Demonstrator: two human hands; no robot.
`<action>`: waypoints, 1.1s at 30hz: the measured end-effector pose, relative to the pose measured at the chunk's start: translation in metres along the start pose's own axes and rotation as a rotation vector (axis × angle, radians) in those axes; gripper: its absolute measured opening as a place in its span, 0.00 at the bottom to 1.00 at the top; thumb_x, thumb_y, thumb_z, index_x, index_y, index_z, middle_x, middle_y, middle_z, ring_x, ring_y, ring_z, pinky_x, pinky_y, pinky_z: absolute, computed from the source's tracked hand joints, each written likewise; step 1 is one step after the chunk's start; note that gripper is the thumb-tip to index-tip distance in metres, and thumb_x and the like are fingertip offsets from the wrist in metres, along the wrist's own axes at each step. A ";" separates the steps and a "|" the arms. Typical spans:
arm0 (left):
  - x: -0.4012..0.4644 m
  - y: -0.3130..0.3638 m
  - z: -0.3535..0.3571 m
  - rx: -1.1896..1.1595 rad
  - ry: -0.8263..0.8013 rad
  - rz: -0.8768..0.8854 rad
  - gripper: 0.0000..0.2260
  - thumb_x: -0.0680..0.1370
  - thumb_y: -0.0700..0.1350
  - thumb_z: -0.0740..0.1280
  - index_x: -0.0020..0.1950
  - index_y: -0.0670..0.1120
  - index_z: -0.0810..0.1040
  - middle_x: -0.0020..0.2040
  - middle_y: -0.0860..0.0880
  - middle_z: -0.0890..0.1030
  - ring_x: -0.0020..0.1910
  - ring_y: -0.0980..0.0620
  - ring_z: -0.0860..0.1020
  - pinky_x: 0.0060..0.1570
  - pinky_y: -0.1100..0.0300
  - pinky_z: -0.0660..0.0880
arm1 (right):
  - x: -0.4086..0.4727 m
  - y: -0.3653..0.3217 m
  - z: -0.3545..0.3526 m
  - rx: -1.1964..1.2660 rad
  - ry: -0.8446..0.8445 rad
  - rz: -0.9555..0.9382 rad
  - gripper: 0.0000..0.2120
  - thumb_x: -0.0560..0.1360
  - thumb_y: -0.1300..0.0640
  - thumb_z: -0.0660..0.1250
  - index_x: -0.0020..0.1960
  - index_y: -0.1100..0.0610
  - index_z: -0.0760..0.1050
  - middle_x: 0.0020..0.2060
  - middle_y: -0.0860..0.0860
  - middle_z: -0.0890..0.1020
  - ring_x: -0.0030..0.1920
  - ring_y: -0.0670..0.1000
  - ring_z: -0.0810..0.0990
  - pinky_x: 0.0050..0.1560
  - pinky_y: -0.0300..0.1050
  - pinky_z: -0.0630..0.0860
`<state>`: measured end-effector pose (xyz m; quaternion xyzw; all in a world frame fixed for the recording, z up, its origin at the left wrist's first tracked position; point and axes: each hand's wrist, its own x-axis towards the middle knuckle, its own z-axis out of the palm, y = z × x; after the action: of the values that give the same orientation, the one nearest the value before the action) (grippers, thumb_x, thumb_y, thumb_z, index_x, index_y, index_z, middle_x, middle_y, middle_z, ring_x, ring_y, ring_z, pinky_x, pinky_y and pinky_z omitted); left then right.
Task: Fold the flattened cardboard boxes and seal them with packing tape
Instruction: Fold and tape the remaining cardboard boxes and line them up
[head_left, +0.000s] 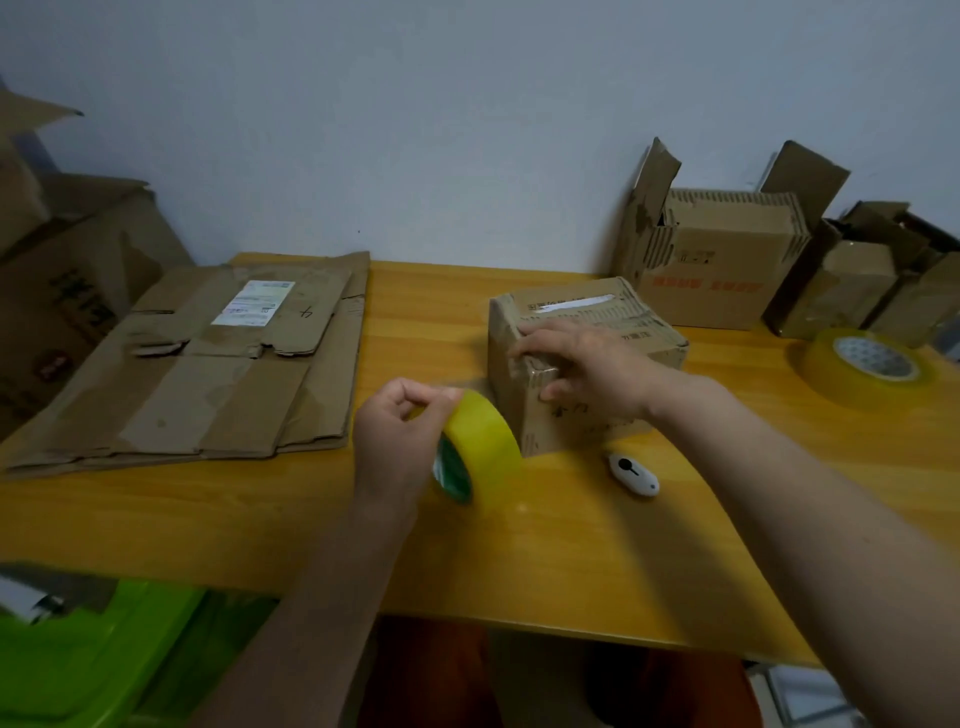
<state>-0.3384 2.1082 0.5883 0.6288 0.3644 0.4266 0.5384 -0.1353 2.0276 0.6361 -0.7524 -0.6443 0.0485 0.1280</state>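
Observation:
A small folded cardboard box (576, 312) stands on the yellow wooden table (571, 545), right of centre. My right hand (587, 366) lies on its near top edge, fingers spread over the top and thumb against the front face. My left hand (397, 436) grips a yellow roll of packing tape (480, 441) just left of the box, thumb and fingers pinched at the roll's top. A stretch of clear tape seems to run from the roll to the box. Flattened cardboard boxes (208, 364) lie stacked on the table's left.
A small white cutter (634, 473) lies in front of the box. A second, larger tape roll (867, 364) sits at the right. Open cardboard boxes (727, 265) stand at the back right, larger cartons (67, 291) at the left. A green bin (93, 654) sits below the table's front-left edge.

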 end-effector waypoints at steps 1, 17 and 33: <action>0.003 0.001 -0.004 0.058 0.018 0.056 0.07 0.74 0.40 0.73 0.38 0.41 0.77 0.40 0.46 0.83 0.44 0.51 0.82 0.45 0.55 0.78 | -0.001 0.002 -0.003 0.039 -0.010 -0.006 0.26 0.72 0.60 0.72 0.67 0.45 0.71 0.73 0.45 0.66 0.72 0.51 0.64 0.70 0.48 0.60; 0.027 0.009 -0.016 0.277 0.150 0.189 0.18 0.77 0.39 0.69 0.65 0.52 0.73 0.42 0.52 0.82 0.45 0.56 0.80 0.47 0.61 0.76 | -0.020 -0.017 0.026 0.112 0.319 0.184 0.22 0.77 0.51 0.65 0.71 0.49 0.69 0.65 0.47 0.71 0.65 0.50 0.66 0.66 0.45 0.60; 0.055 0.025 0.005 0.469 0.175 0.177 0.16 0.82 0.36 0.58 0.52 0.50 0.83 0.52 0.51 0.83 0.48 0.57 0.76 0.44 0.65 0.72 | -0.008 -0.019 -0.001 -0.050 0.184 0.261 0.28 0.72 0.37 0.65 0.68 0.49 0.69 0.59 0.50 0.71 0.61 0.52 0.67 0.62 0.49 0.69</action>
<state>-0.3135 2.1528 0.6206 0.7266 0.4420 0.4285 0.3051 -0.1548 2.0220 0.6414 -0.8340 -0.5276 -0.0205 0.1602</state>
